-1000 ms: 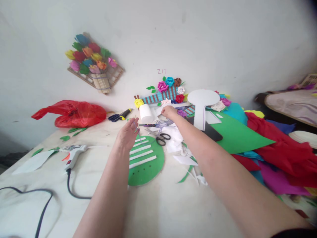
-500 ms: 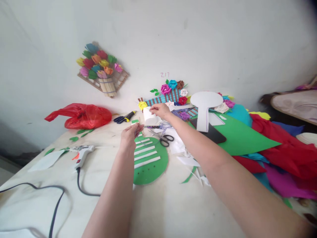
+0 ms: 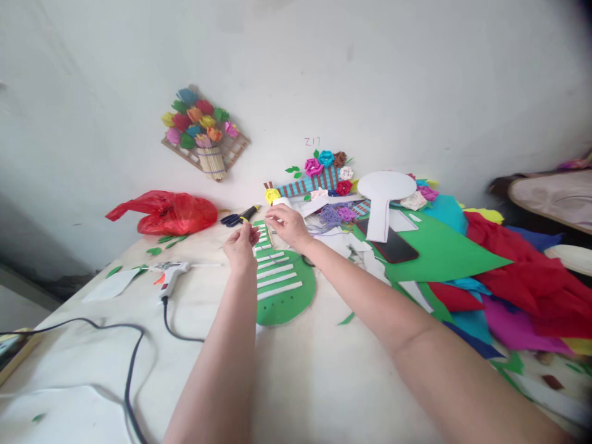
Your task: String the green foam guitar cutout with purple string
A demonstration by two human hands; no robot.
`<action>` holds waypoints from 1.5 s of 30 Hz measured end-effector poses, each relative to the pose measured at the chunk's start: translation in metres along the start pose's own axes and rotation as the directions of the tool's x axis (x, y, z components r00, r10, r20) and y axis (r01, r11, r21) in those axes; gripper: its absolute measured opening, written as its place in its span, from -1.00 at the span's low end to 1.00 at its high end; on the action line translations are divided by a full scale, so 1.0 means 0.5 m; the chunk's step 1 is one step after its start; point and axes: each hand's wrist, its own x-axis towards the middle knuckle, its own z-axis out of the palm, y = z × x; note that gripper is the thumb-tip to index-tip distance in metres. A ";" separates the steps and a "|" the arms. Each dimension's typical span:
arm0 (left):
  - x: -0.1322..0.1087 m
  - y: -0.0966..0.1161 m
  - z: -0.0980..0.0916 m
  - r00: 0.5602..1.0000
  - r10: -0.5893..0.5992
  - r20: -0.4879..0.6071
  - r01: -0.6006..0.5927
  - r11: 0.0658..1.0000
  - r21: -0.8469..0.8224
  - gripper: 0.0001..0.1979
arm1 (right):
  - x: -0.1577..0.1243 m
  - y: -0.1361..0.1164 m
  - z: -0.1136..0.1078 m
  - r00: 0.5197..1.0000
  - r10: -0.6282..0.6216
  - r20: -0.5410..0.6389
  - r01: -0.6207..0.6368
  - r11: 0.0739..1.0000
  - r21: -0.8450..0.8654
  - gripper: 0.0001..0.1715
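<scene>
My left hand (image 3: 241,248) is closed in a pinch above the left side of a green guitar-shaped cutout (image 3: 293,305). What its fingertips hold is too small to make out, though a thin thread-like line curves below them. Close by on the right, my right hand (image 3: 287,227) also pinches, its fingertips nearly meeting the left ones. Anything between them cannot be made out. White strips (image 3: 280,280) lie in rows across the cutout, with a line of small dark dots below. Under my right wrist, scissors are almost wholly hidden.
A glue gun (image 3: 172,277) with a black cord lies left, near a red plastic bag (image 3: 178,213) and pliers (image 3: 240,216). White paper scraps (image 3: 374,265), a phone (image 3: 398,245), a white cutout (image 3: 386,191) and coloured sheets (image 3: 527,259) cover the right side.
My right hand has moved left and down, from the white roll to beside my left hand. The dark patterned stick by my left fingers no longer shows. The view has shifted slightly.
</scene>
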 end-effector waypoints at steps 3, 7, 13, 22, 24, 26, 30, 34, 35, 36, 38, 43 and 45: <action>-0.015 0.004 -0.005 0.996 -0.086 -0.030 0.082 0.990 -0.113 -0.85 | -0.028 -0.005 0.001 0.941 0.331 -0.077 -0.306 0.923 0.232 -0.69; -0.044 0.008 -0.018 0.989 -0.137 0.063 0.145 0.976 -0.164 -0.89 | -0.065 -0.017 0.001 0.820 0.568 0.064 -0.494 0.648 0.580 -0.73; -0.094 -0.001 -0.061 0.976 -0.136 0.170 0.150 0.986 -0.077 -0.87 | -0.122 -0.048 -0.006 0.693 0.711 0.121 -0.507 0.361 0.783 -0.81; -0.154 -0.016 -0.082 0.958 -0.177 0.225 0.203 0.975 -0.095 -0.83 | -0.184 -0.080 -0.008 0.612 0.760 0.219 -0.527 0.185 0.829 -0.81; -0.161 -0.020 -0.084 0.957 -0.181 0.226 0.205 0.974 -0.092 -0.81 | -0.192 -0.084 -0.005 0.625 0.748 0.225 -0.512 0.174 0.841 -0.83; -0.164 -0.025 -0.088 0.957 -0.185 0.222 0.210 0.973 -0.093 -0.80 | -0.198 -0.087 0.000 0.632 0.742 0.222 -0.504 0.177 0.845 -0.83; -0.161 -0.031 -0.096 0.955 -0.189 0.228 0.214 0.973 -0.090 -0.79 | -0.206 -0.092 0.008 0.638 0.742 0.207 -0.499 0.193 0.845 -0.83; -0.159 -0.026 -0.098 0.953 -0.198 0.230 0.222 0.971 -0.085 -0.80 | -0.210 -0.091 0.012 0.635 0.749 0.191 -0.507 0.217 0.834 -0.83; -0.160 -0.024 -0.098 0.951 -0.199 0.235 0.224 0.971 -0.085 -0.80 | -0.211 -0.090 0.013 0.635 0.749 0.188 -0.509 0.223 0.832 -0.84; -0.160 -0.022 -0.097 0.950 -0.200 0.241 0.226 0.971 -0.084 -0.80 | -0.212 -0.089 0.013 0.636 0.749 0.186 -0.510 0.227 0.830 -0.84; -0.161 -0.019 -0.096 0.948 -0.193 0.252 0.219 0.972 -0.079 -0.80 | -0.213 -0.088 0.012 0.644 0.742 0.186 -0.509 0.234 0.828 -0.84; -0.159 -0.019 -0.096 0.948 -0.180 0.264 0.204 0.977 -0.068 -0.78 | -0.215 -0.090 0.007 0.661 0.728 0.180 -0.515 0.266 0.815 -0.82; -0.158 -0.019 -0.096 0.948 -0.180 0.263 0.204 0.976 -0.069 -0.79 | -0.216 -0.091 0.005 0.660 0.729 0.179 -0.520 0.273 0.809 -0.82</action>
